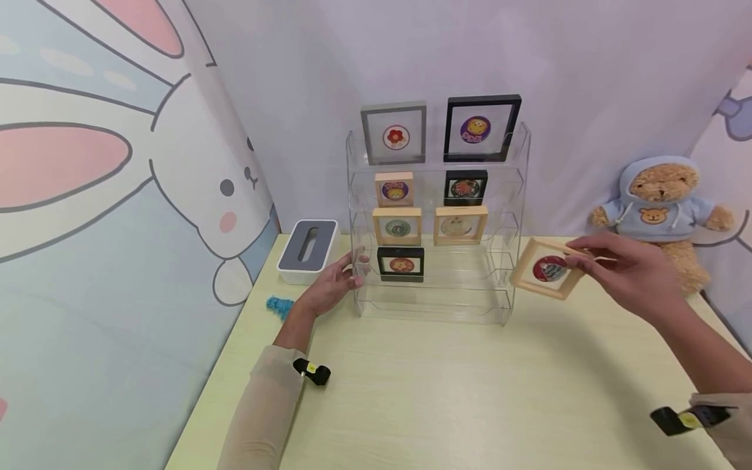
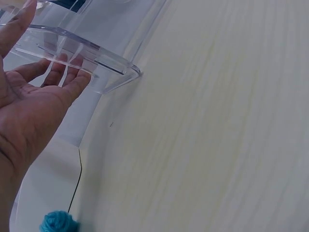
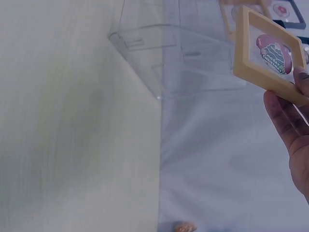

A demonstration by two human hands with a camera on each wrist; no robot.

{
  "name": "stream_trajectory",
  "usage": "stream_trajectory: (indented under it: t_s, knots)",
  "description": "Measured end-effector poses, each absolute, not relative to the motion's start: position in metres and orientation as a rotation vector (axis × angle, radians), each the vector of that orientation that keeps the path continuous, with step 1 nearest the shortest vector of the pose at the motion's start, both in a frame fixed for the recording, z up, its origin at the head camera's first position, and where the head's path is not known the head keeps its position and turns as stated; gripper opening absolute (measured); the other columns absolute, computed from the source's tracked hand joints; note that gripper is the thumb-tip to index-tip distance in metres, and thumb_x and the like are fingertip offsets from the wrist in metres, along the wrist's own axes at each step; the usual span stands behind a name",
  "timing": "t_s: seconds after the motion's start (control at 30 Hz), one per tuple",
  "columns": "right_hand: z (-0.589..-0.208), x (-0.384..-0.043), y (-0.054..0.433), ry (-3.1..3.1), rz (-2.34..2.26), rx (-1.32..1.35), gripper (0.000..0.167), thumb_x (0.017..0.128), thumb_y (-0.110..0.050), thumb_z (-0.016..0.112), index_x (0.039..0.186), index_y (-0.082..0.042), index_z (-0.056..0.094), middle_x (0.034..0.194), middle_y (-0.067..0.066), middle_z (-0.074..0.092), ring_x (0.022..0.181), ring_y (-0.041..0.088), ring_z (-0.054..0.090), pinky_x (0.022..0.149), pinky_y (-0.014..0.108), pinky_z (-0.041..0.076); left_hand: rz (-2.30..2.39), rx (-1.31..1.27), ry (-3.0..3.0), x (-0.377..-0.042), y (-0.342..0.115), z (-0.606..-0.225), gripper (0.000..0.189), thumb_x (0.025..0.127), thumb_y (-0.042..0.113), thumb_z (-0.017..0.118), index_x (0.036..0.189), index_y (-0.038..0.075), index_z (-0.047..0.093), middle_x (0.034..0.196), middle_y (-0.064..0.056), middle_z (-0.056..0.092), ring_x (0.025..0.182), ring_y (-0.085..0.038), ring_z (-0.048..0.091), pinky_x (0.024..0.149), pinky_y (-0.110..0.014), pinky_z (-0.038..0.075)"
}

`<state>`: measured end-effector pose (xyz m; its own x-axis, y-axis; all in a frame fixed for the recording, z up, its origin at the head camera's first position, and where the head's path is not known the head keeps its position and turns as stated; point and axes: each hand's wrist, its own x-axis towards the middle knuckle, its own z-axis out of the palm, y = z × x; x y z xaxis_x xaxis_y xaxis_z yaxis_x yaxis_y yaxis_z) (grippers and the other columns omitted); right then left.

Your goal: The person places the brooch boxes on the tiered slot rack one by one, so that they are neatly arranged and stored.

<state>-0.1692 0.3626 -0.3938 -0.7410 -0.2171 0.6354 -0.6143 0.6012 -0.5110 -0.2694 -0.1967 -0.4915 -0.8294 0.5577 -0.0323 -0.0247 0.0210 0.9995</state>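
Observation:
A clear acrylic display rack (image 1: 435, 297) stands on the table with several small picture frames on its tiers. My left hand (image 1: 331, 286) holds the rack's left side; in the left wrist view its fingers (image 2: 72, 77) show against the clear panel. To the right of the rack, my right hand (image 1: 631, 277) pinches a light wooden frame (image 1: 523, 277) by its upper right corner. The frame is tilted, raised off the table, with a red round badge (image 3: 274, 54) inside. On the lowest filled tier a black frame (image 1: 401, 277) sits at the left.
Left of the rack stands a white tissue box (image 1: 299, 277) with a grey lid. A blue twisted object (image 1: 279, 306) lies in front of it. At the back right sits a teddy bear (image 1: 660, 219) in a blue hoodie. A curtain with a rabbit print (image 1: 194, 176) borders the table's left.

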Motion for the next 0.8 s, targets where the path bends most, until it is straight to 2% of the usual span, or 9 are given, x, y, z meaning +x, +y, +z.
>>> stream_trajectory:
  t_s: [0.1, 0.23, 0.37, 0.47, 0.6, 0.7, 0.8]
  knots:
    - [-0.383, -0.178, 0.34, -2.27, 1.016, 0.72, 0.048, 0.078, 0.028, 0.082, 0.116, -0.001, 0.083, 0.112, -0.026, 0.073, 0.101, -0.015, 0.071, 0.087, 0.005, 0.053, 1.859, 0.541, 1.891, -0.269, -0.197, -0.491, 0.097, 0.102, 0.04, 0.081, 0.175, 0.01, 0.025, 0.174, -0.025, 0.037, 0.166, -0.041, 0.031, 0.123, -0.039, 0.042]
    - [-0.375, -0.189, 0.312, -2.244, 1.01, 0.787, 0.044, 0.083, 0.022, 0.083, 0.118, -0.005, 0.084, 0.111, -0.014, 0.076, 0.1, -0.01, 0.071, 0.086, 0.006, 0.055, 1.854, 0.547, 1.895, -0.269, -0.197, -0.491, 0.101, 0.101, 0.043, 0.082, 0.176, 0.011, 0.023, 0.176, -0.024, 0.034, 0.166, -0.041, 0.031, 0.125, -0.042, 0.04]
    - [-0.372, -0.2, 0.287, -2.211, 1.017, 0.859, 0.044, 0.083, 0.021, 0.084, 0.118, -0.006, 0.084, 0.106, 0.003, 0.08, 0.101, -0.011, 0.07, 0.085, 0.007, 0.055, 1.863, 0.55, 1.883, -0.27, -0.197, -0.492, 0.101, 0.1, 0.043, 0.083, 0.176, 0.011, 0.023, 0.176, -0.023, 0.034, 0.166, -0.041, 0.03, 0.121, -0.037, 0.042]
    - [-0.374, -0.207, 0.272, -2.196, 1.002, 0.884, 0.047, 0.081, 0.022, 0.085, 0.118, -0.006, 0.084, 0.104, 0.008, 0.081, 0.101, -0.009, 0.07, 0.084, 0.006, 0.055, 1.866, 0.549, 1.881, -0.27, -0.196, -0.491, 0.1, 0.101, 0.042, 0.082, 0.176, 0.012, 0.023, 0.176, -0.022, 0.034, 0.167, -0.042, 0.03, 0.122, -0.039, 0.041]
    - [-0.383, -0.213, 0.259, -2.204, 0.955, 0.901, 0.045, 0.082, 0.018, 0.087, 0.118, -0.008, 0.084, 0.105, 0.007, 0.08, 0.096, 0.007, 0.075, 0.084, 0.005, 0.054, 1.863, 0.552, 1.883, -0.269, -0.195, -0.49, 0.095, 0.104, 0.037, 0.079, 0.177, 0.012, 0.022, 0.177, -0.022, 0.033, 0.167, -0.043, 0.029, 0.127, -0.047, 0.037]
    - [-0.391, -0.215, 0.252, -2.218, 0.925, 0.924, 0.042, 0.084, 0.017, 0.086, 0.118, -0.008, 0.083, 0.107, 0.008, 0.079, 0.092, 0.02, 0.077, 0.085, 0.004, 0.053, 1.861, 0.546, 1.885, -0.269, -0.196, -0.491, 0.093, 0.105, 0.035, 0.078, 0.177, 0.013, 0.022, 0.177, -0.021, 0.033, 0.167, -0.043, 0.029, 0.127, -0.047, 0.038]
    - [-0.398, -0.216, 0.247, -2.231, 0.895, 0.935, 0.04, 0.085, 0.015, 0.086, 0.118, -0.007, 0.082, 0.108, 0.008, 0.078, 0.091, 0.026, 0.078, 0.087, 0.002, 0.051, 1.864, 0.532, 1.886, -0.269, -0.196, -0.491, 0.092, 0.105, 0.033, 0.077, 0.177, 0.013, 0.023, 0.177, -0.021, 0.033, 0.167, -0.042, 0.03, 0.127, -0.047, 0.038]
